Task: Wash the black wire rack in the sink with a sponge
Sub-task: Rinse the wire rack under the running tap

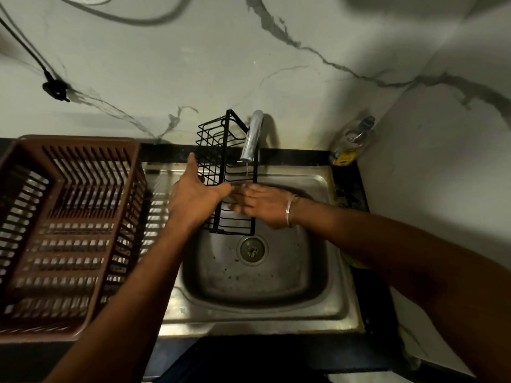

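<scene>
Spreading across the top of the view, a pale marble-veined wall (193,64) backs the counter. Below it on the left sits a brown slatted dish basket (69,225), just beside the basin of the steel sink (276,313), which fills the middle. Over the far half of that basin the black wire rack (224,150) is held upright on its short end. Its foot is down inside the sink just behind the drain, and its top rises past the back rim. The left hand (197,197) grips the rack's left side, thumb hooked over the front frame wire and forefinger reaching up along the mesh. The right hand (262,207) comes in from the right with its fingers stretched out against the rack's lower wires; they are blurred, and whether anything lies under them cannot be told. The chrome tap (253,136) curves forward just right of the rack's top, a thin thread of water hanging from its mouth. A clear bottle (354,139) stands in the counter's back right corner. The round drain (252,250) lies near the rack's foot, and a thin metal bangle (290,210) circles the right wrist.
</scene>
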